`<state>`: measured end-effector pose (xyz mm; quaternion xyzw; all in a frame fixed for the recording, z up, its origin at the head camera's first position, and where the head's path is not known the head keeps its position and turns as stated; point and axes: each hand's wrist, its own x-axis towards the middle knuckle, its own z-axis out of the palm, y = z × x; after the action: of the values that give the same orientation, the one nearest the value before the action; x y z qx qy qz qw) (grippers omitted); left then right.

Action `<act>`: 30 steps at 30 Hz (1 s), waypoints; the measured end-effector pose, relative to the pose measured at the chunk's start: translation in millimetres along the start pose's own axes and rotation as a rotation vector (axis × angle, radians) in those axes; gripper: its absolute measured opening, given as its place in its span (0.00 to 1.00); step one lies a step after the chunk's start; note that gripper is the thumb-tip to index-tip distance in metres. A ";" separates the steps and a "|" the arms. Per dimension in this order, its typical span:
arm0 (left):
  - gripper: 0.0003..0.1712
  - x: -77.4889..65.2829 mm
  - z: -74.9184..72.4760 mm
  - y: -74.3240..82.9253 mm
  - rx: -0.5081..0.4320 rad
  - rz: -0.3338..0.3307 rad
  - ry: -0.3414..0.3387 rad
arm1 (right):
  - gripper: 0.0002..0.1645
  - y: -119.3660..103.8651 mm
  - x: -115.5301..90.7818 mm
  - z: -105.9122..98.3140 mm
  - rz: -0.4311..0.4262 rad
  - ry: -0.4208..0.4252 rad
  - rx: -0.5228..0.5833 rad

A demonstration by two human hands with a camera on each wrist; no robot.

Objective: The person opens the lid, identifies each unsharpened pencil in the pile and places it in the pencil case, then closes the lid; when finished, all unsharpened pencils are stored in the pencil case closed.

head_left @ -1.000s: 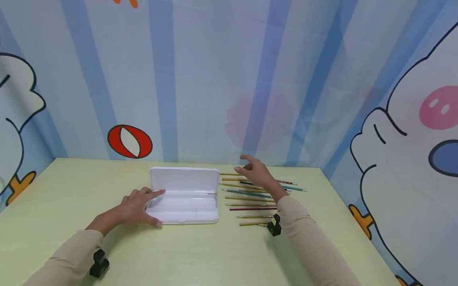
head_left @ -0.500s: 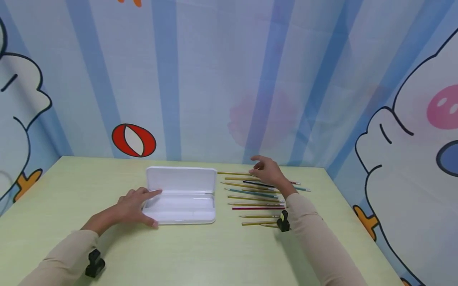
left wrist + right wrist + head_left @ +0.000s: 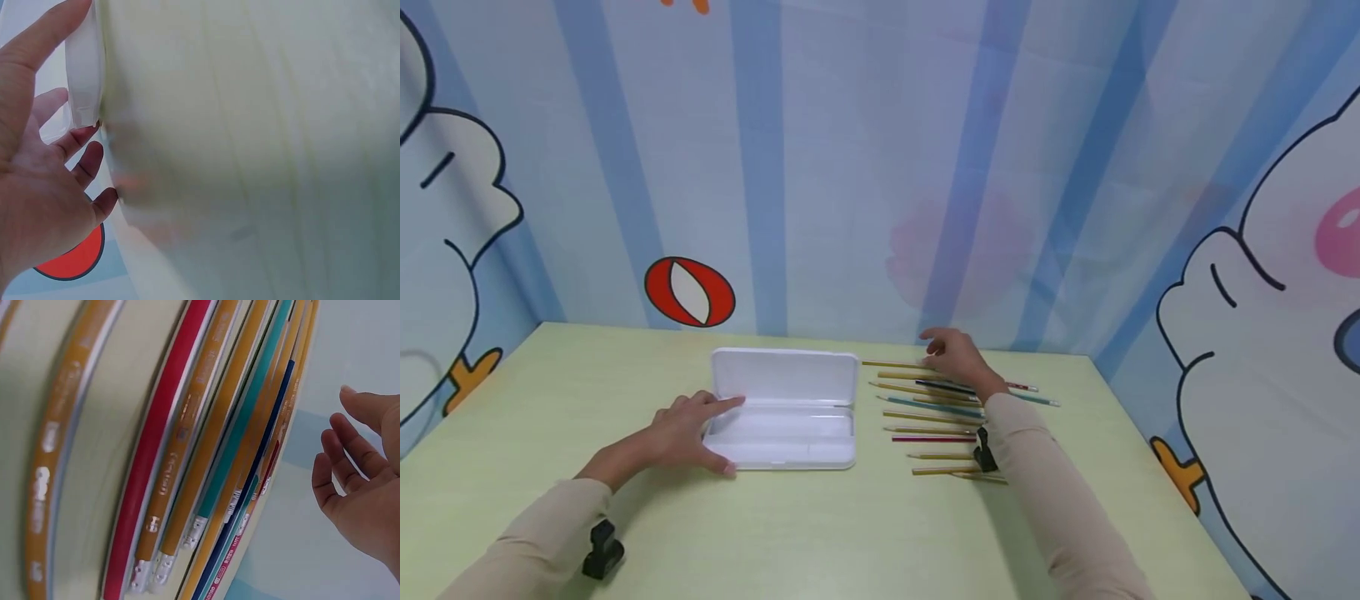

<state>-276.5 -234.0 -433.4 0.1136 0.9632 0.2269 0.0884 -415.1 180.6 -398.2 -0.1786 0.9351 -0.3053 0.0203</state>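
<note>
A white pencil case lies with its lid raised at the back, its white inside showing. My left hand steadies its left side, fingers spread: the thumb is at the front edge and the index finger reaches over the tray. In the left wrist view the thumb of the left hand lies along the case's side. Several pencils lie in a row right of the case, mostly yellow. My right hand hovers over the farthest ones; the right wrist view shows its loosely bent fingers holding nothing.
A pale yellow table carries everything. Behind it hangs a blue striped curtain with cartoon prints. A red pencil and a teal pencil lie among the yellow ones, some with erasers toward the right.
My right hand has shifted a little to the right above the pencils, then nearly stopped, its fingertips slightly lower. The left hand stays at the case. The head view has drifted slightly.
</note>
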 end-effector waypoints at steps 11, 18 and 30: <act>0.62 -0.4 -0.1 -1.7 -0.010 -0.004 0.003 | 0.25 8.9 14.9 19.0 -0.038 -0.031 0.003; 0.62 -2.2 0.0 -3.3 -0.010 -0.003 0.012 | 0.25 8.7 21.5 25.5 -0.044 -0.055 0.023; 0.61 -2.3 -1.2 -4.0 -0.017 -0.003 0.007 | 0.23 14.2 29.2 23.9 -0.024 -0.070 0.002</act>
<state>-275.3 -238.6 -433.9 0.1106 0.9617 0.2356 0.0862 -443.5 167.7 -423.8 -0.2004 0.9314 -0.2999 0.0496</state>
